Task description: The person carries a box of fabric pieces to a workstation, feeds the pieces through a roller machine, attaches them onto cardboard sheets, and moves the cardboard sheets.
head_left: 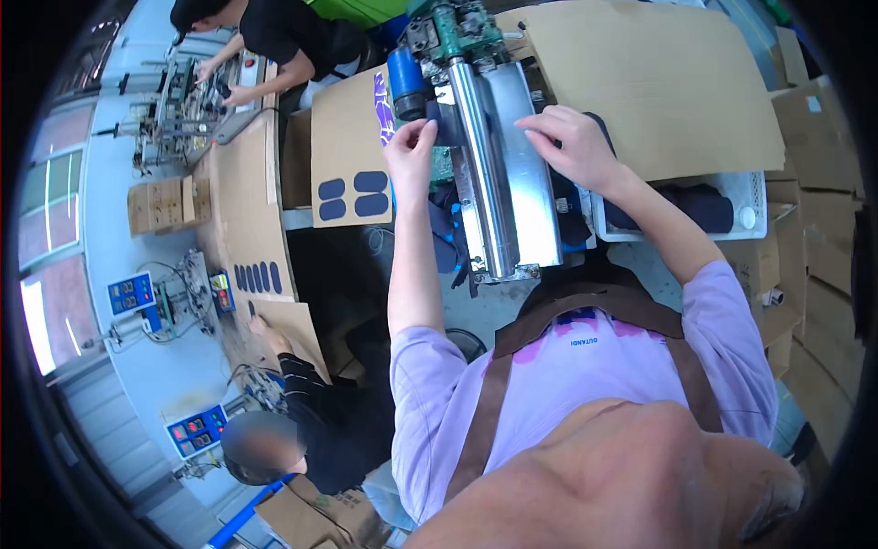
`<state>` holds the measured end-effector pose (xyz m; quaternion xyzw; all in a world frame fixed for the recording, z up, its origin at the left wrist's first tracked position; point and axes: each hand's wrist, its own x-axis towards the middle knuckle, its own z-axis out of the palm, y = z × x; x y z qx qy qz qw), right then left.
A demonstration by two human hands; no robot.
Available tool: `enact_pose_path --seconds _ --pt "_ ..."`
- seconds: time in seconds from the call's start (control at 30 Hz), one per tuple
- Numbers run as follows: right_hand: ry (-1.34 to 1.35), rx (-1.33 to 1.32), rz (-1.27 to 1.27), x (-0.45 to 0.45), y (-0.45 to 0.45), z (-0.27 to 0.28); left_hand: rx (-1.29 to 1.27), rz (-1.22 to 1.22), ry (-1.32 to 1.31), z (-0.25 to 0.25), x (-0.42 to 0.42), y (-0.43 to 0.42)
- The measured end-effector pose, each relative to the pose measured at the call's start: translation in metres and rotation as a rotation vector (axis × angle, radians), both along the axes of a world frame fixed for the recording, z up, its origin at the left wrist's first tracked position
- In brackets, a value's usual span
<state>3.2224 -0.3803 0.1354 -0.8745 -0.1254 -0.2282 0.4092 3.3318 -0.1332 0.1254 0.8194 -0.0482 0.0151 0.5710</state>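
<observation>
In front of me is a green machine [457, 32] with a long shiny metal roller [485, 183] and a flat metal plate [526, 174] beside it. My left hand [409, 156] is closed in a pinch to the left of the roller, with its fingertips at the edge of a dark fabric piece [446, 123]. Over the plate's right edge hovers my right hand [572, 146]; thumb and forefinger are apart, and nothing shows between them. A blue cylindrical part [405, 78] of the machine sits just above my left hand.
Dark oval-ended patches [370, 192] lie on a cardboard sheet [338, 137] at left. More small dark pieces [258, 277] line the long bench. A white crate [672, 229] with dark fabric stands right, below a large cardboard sheet [658, 82]. Two co-workers [283, 41] work at left.
</observation>
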Motion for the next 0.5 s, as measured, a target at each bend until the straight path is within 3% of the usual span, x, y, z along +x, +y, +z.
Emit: enact_pose_path --seconds 0.13,0.27,0.37,0.43,0.5 --pt "0.052 0.168 0.069 -0.022 0.003 0.0 0.1 0.065 -0.071 0.016 -0.007 0.005" --pt "0.376 0.487 0.208 -0.05 -0.001 0.008 0.215 0.168 -0.19 0.037 -0.026 -0.004" --pt "0.637 0.85 0.383 -0.059 -0.007 0.004 0.442 0.142 -0.47 0.061 -0.051 -0.022" --pt "0.7 1.245 0.489 -0.063 -0.01 -0.003 0.62 0.062 -0.611 0.08 -0.08 -0.047" --pt "0.803 1.636 0.599 -0.068 -0.016 -0.008 0.635 -0.135 -0.796 0.086 -0.109 -0.081"
